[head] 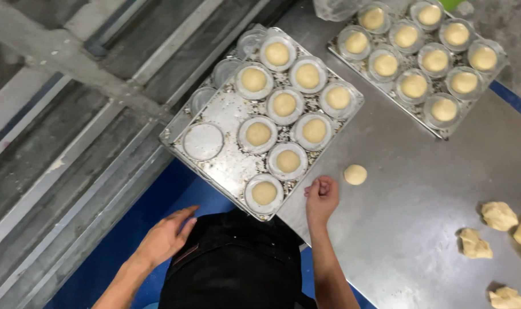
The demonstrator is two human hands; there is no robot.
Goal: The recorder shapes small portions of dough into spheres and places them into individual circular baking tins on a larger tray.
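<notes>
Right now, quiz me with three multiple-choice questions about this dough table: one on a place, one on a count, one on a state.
1. Where is the loose dough ball?
A) on the steel table
B) inside a tin
C) in a hand

2. How many tins on the near tray hold dough?
A) four
B) nine
C) fifteen

3. How is the left hand?
A) open, empty
B) closed on dough
C) gripping the tray

Answers:
1. A, it lies on bare steel beside the right hand.
2. B, nine are filled, beside one empty tin.
3. A, its fingers are spread with nothing in them.
</notes>
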